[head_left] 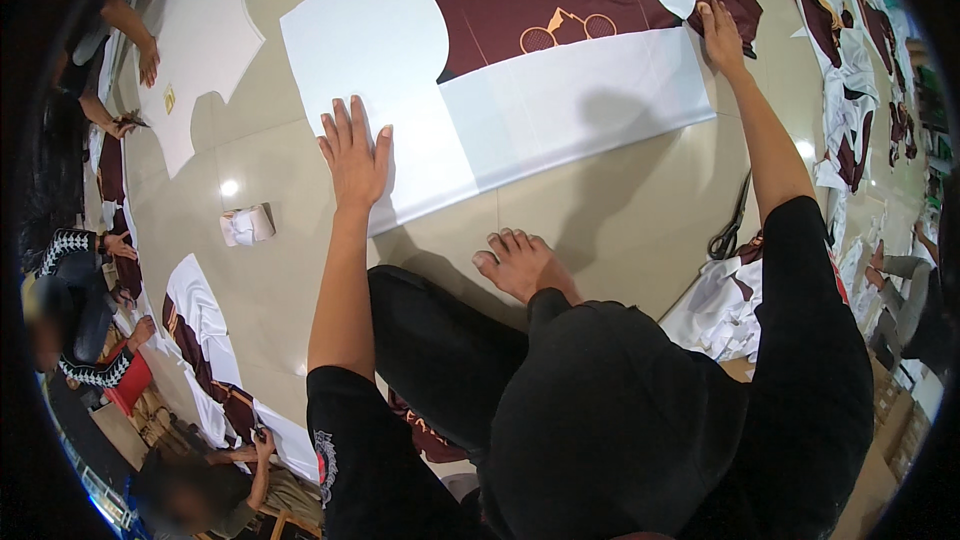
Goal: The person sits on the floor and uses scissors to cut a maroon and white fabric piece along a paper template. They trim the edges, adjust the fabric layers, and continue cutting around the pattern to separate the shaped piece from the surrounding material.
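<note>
From where I stood, the white cloth (365, 25) with its maroon panel (560, 0) lay on the floor (520, 205) beyond the person's foot (525, 265), long axis crosswise, right end farther off. The left hand (355, 162) lay open on it; the right hand (720, 35) touched a maroon piece (738, 5) beside its right end, pinching or not, I couldn't tell.

Bright feed, dark curved rim (22, 240)
From here I see glare (230, 187) on the floor (290, 155) left of the left hand (352, 165), a soft shadow (618, 118) on white fabric (515, 130) between it and the right hand (722, 37).
</note>
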A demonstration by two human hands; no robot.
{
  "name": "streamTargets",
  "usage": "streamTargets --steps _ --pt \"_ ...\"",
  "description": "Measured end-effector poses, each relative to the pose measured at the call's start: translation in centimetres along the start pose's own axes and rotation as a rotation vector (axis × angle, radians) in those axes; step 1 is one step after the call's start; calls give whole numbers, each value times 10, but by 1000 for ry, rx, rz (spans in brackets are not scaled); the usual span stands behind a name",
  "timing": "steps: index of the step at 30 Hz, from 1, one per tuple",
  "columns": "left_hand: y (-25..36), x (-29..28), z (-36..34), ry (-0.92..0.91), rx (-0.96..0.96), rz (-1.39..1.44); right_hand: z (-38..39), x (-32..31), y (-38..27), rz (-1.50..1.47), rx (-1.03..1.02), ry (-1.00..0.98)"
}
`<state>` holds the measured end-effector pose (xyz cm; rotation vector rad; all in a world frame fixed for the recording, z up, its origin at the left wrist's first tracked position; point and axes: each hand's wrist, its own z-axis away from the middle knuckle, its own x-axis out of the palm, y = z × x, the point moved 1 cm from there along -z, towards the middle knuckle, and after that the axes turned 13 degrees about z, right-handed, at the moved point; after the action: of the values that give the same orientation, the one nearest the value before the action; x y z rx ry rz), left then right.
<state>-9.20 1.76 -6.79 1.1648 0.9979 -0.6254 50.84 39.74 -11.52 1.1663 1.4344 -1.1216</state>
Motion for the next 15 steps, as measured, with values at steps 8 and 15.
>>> streamTargets --steps 8,15 --pt "-10 -5 16 17 -10 -71 53 -31 13 266 387 -241" --pt "3 5 3 35 -11 -27 31 -43 -93 -17 -295 298"
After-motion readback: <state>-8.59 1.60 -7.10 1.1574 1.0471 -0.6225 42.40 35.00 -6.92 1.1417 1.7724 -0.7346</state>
